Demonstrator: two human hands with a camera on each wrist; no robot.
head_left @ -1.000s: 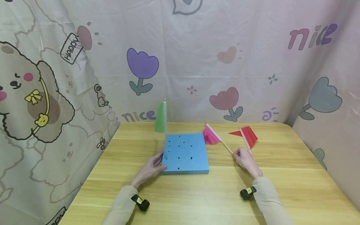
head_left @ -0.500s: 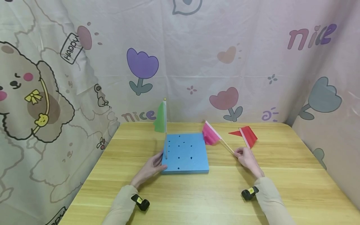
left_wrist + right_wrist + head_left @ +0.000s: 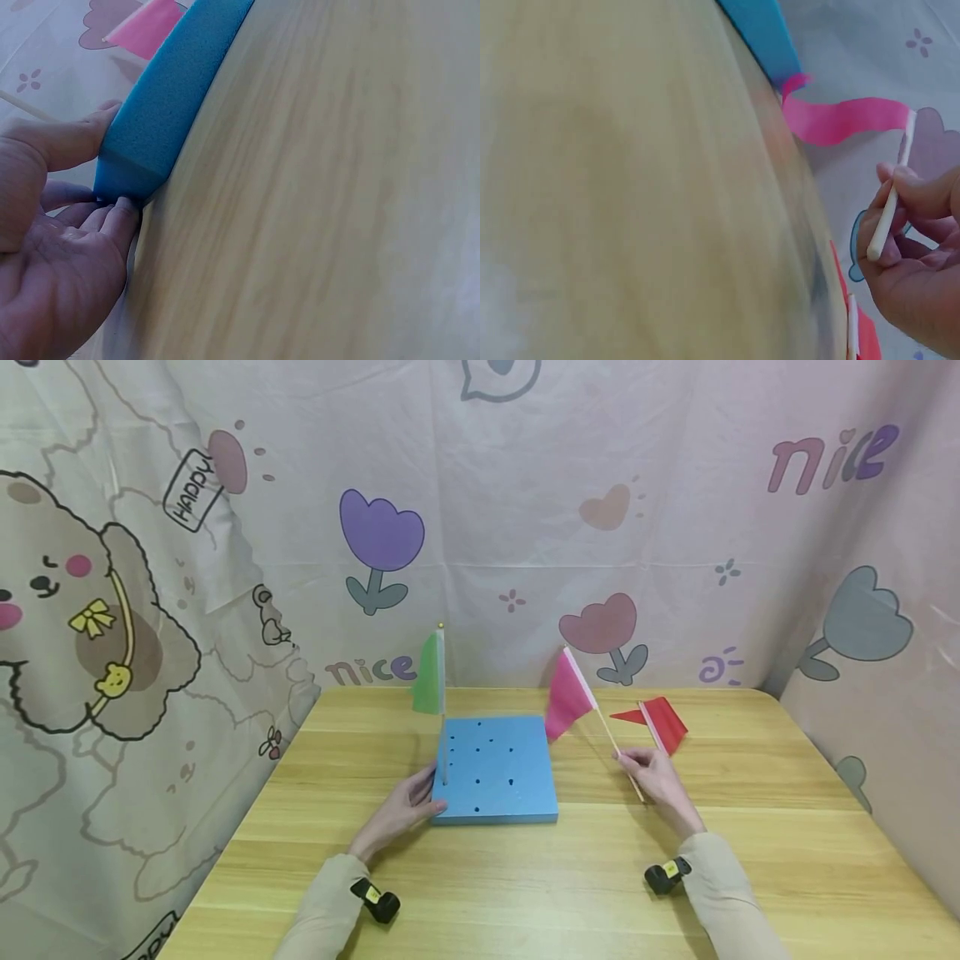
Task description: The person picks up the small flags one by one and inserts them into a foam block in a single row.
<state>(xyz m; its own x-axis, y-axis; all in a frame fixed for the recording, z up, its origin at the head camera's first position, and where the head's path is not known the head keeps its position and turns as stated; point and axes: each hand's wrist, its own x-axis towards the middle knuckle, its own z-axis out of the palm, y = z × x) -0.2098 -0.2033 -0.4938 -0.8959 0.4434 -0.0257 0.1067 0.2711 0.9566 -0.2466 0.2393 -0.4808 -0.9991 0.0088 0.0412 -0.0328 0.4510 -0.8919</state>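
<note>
A blue foam board [image 3: 495, 768] with several small holes lies on the table. My left hand [image 3: 401, 806] grips its near left corner, thumb over the top and fingers at the side, as the left wrist view shows. Upright in a hole near the board's left edge stands a green flag [image 3: 429, 677] on a thin stick. My right hand [image 3: 660, 781] pinches the wooden stick of a pink flag [image 3: 568, 693] between thumb and fingers. That stick leans up to the left, its lower end [image 3: 876, 247] sticking out below the fingers. The pink cloth hangs by the board's far right corner.
Just beyond my right hand, a red flag [image 3: 666, 725] lies on the wooden table [image 3: 510, 893], its stick partly hidden by the hand. A printed curtain [image 3: 495, 527] hangs behind the table and along both sides.
The pink flag has come up from a low slant to a steeper one, its tip rising and its lower stick end now showing below my right hand. My left hand and the board stay put.
</note>
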